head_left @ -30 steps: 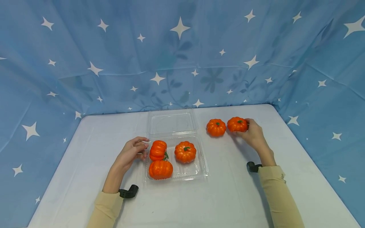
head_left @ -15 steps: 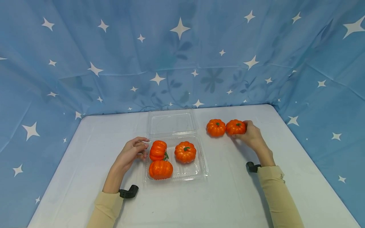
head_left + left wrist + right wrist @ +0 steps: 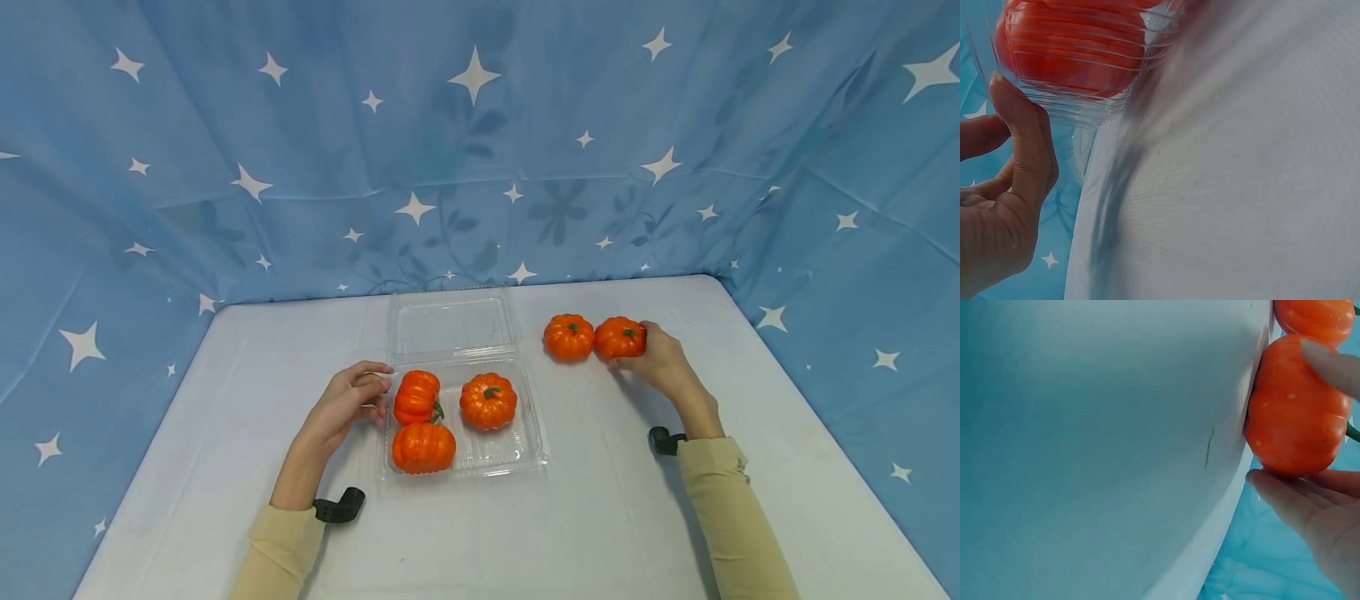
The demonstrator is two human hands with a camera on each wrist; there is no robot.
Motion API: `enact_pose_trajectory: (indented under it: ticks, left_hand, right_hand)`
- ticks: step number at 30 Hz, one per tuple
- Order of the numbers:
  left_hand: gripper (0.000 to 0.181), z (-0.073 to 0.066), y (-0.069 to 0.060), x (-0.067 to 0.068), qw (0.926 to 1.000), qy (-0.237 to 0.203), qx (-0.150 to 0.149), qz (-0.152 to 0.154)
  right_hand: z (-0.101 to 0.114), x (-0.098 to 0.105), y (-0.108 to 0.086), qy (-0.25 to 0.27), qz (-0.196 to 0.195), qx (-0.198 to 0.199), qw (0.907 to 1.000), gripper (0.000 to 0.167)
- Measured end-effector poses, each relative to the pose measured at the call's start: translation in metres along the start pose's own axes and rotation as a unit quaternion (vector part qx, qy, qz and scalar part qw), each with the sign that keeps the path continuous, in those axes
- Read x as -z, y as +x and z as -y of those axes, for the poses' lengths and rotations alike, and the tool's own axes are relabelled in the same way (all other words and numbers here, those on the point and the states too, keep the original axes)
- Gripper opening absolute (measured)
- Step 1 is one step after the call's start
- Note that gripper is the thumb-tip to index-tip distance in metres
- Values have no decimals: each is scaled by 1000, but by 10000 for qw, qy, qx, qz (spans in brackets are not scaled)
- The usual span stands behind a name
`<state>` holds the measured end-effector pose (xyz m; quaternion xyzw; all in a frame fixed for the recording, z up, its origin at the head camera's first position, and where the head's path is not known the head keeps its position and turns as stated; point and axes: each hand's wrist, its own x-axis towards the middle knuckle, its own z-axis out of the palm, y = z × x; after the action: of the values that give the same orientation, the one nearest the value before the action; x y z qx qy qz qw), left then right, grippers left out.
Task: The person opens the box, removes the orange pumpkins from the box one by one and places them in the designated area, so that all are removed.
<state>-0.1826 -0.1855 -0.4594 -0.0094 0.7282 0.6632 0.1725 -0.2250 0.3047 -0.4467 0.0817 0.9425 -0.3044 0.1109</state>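
Observation:
My right hand [image 3: 665, 362] grips a small orange pumpkin [image 3: 619, 337] with a green stem at the table's back right. In the right wrist view, the thumb lies on one side of this pumpkin [image 3: 1297, 409] and fingers curl at the other; it rests against the table. A second pumpkin [image 3: 568, 337] sits just left of it, close or touching. My left hand [image 3: 345, 406], fingers loosely bent, touches the left side of a clear plastic clamshell box [image 3: 498, 450]. In the left wrist view, a fingertip [image 3: 999, 84] meets the box's ribbed wall [image 3: 1079, 112].
Inside the box are three more pumpkins: one at upper left [image 3: 416, 397], one at lower left [image 3: 423, 448] and one at right [image 3: 488, 402]. Its lid [image 3: 453, 323] lies folded back. A blue star-patterned curtain [image 3: 480, 150] stands behind the white table [image 3: 480, 542].
My right hand has moved slightly left and toward me, bringing its pumpkin down beside the other one. The left hand and the box have stayed in place.

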Motion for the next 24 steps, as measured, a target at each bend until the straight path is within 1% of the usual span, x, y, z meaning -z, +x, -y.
enact_pose_trajectory:
  ticks: [3, 6, 11, 15, 19, 24]
  left_hand:
    - [38, 1, 0, 1, 10000, -13, -17, -10]
    - [38, 1, 0, 1, 10000, -52, -22, 3]
    - [39, 1, 0, 1, 9999, -102, -8, 17]
    - [39, 1, 0, 1, 10000, -89, -25, 20]
    - [39, 1, 0, 0, 10000, -84, -13, 31]
    - [39, 0, 0, 1, 10000, -74, 18, 32]
  right_hand:
    - [3, 2, -2, -122, 75, 74, 9999, 104]
    - [8, 6, -6, -216, 66, 190, 9996, 107]
    - [17, 13, -14, -202, -135, 555, 9982, 103]
    - [25, 13, -20, -211, -395, 861, 9953, 98]
    - [33, 10, -27, -184, -705, 1262, 9893, 91]
    - [44, 4, -33, -76, -1024, 1938, 9757, 80]
